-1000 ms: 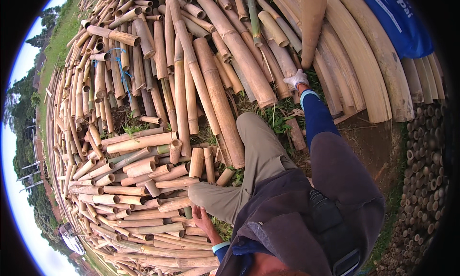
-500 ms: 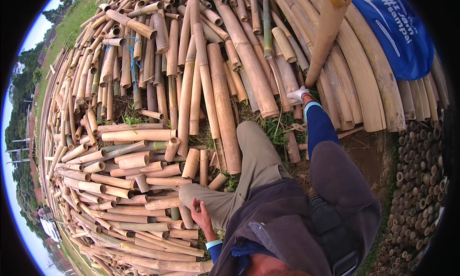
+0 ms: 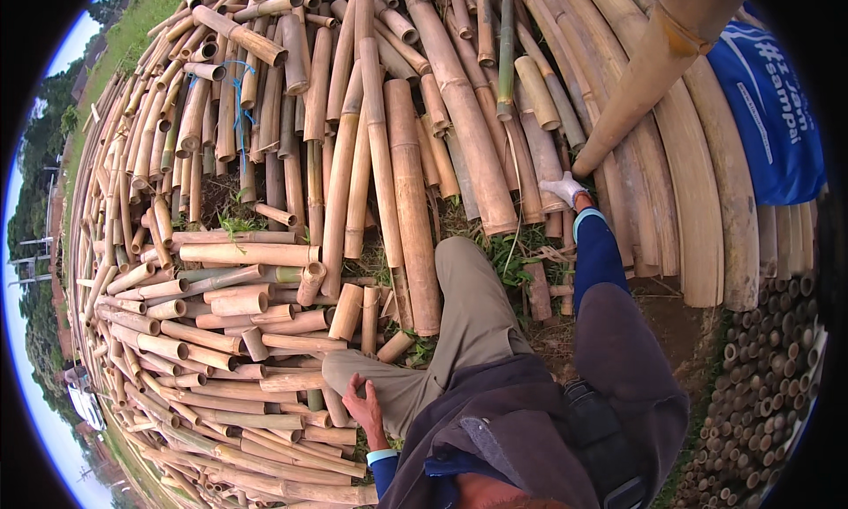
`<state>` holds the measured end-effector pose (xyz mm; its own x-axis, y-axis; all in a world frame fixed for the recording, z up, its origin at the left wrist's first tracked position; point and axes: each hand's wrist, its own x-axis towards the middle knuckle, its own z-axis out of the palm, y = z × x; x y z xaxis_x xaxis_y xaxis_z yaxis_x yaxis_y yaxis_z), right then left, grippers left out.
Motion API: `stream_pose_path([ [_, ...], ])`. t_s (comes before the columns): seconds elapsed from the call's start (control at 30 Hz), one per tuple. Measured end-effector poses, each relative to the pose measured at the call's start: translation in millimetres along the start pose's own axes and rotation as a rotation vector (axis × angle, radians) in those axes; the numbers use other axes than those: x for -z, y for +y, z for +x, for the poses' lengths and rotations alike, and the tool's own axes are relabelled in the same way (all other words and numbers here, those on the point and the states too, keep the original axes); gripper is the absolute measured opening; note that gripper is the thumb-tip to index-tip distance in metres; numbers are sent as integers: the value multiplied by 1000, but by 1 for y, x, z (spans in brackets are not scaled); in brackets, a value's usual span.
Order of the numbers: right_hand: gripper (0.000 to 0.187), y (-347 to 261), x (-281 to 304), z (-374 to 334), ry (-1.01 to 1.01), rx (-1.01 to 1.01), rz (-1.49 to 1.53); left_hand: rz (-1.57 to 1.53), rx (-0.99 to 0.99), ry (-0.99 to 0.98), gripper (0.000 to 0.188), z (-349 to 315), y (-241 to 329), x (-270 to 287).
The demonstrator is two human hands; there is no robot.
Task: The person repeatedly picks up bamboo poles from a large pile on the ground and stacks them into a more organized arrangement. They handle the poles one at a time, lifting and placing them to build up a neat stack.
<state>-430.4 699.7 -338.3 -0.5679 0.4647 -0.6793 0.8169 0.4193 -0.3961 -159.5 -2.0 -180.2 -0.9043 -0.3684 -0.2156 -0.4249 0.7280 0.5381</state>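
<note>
My right hand (image 3: 563, 189), in a white glove, reaches forward and lies over the near end of a cut bamboo piece (image 3: 540, 147). Its fingers bend across the piece, though their tips are hard to make out. Just beyond it is the foot of a thick leaning bamboo pole (image 3: 632, 103); I cannot tell whether the hand touches it. Bare and loosely curled, my left hand (image 3: 364, 406) rests beside my left knee. Its fingers are apart and hold nothing. A long thick bamboo length (image 3: 412, 209) lies just ahead of my knees.
Many short bamboo pieces (image 3: 243, 255) are piled on the left. Split bamboo strips (image 3: 707, 173) form a long stack on the right, with a blue bag (image 3: 773, 112) on top. Upright-ended tubes (image 3: 764, 368) are packed at lower right. A blue string (image 3: 240, 112) lies among the pieces.
The view has shifted, so the leaning pole and blue bag appear farther right and the near bamboo lower. Both hands keep nearly the same places relative to the things around them.
</note>
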Motion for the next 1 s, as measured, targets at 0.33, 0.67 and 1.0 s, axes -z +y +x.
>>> stream_pose_path([
  [0.33, 68, -41, 7, -91, -542, -7, 921, -62, 5, 37, 43, 1, -5, -9],
  [0.67, 62, -58, -68, -328, -924, 37, 1439, -722, -59, -371, 52, 38, 114, -36],
  [1.0, 71, -78, -184, -489, -1436, -85, 1182, -869, 310, -1292, 72, 57, 231, 12],
])
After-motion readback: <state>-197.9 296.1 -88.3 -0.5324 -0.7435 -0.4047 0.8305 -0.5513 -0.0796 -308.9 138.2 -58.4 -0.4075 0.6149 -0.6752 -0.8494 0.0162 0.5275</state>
